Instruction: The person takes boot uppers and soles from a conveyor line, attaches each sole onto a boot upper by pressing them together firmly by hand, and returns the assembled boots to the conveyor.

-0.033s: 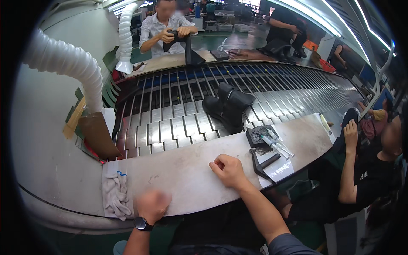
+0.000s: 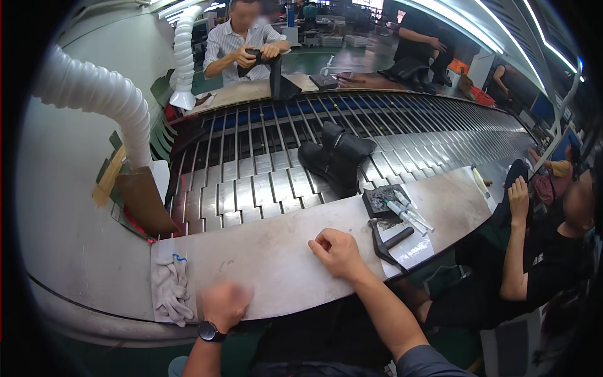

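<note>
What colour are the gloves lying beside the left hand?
The gloves are whitish grey with a small blue mark at the top, seen in the head view, beside the left hand.

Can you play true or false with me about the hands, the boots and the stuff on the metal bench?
1. The right hand rests on the metal bench, holding nothing. True.
2. The black boots sit in the person's lap. False: they lie on the slatted conveyor.
3. White gloves lie beside the left hand. True.
4. The left hand grips the black hammer. False: the hammer lies untouched, right of the right hand.
</note>
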The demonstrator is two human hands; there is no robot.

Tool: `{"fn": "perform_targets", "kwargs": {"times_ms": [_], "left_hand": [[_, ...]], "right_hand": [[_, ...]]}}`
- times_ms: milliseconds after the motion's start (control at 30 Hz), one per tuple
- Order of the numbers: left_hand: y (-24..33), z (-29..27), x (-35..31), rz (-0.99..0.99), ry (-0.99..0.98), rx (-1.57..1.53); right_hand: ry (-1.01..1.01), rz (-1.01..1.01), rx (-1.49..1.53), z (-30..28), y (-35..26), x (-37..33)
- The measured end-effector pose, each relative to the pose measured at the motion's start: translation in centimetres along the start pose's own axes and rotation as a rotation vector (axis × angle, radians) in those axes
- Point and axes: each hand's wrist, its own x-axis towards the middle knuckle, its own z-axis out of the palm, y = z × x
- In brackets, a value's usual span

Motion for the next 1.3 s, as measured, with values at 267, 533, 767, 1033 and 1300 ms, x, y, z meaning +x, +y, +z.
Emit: {"fn": "perform_targets", "kwargs": {"times_ms": [267,533,767,1033,1300], "left_hand": [[0.11,-0.08,-0.08,-0.018,0.001,0.017],[-0.26,-0.39,-0.17,-0.022,-0.030,0.029],[-0.14,-0.65,-0.32,-0.055,-0.035,0.027],[0.13,-0.75,-0.03,-0.021,0.002,0.040],[-0.16,-0.89,-0.23,-0.027,-0.010,0.036]], "right_hand": [[-0.003,-0.021,0.056,0.24,0.31,-0.20],[0.007,-0.050,0.060,0.53,0.19,-0.20],[0.003,-0.040,0.082,0.53,0.00,-0.14],[-0.022,0.000,0.030,0.30,-0.29,-0.20],[-0.007,-0.018,0.047,0.68,-0.35,-0.26]]}}
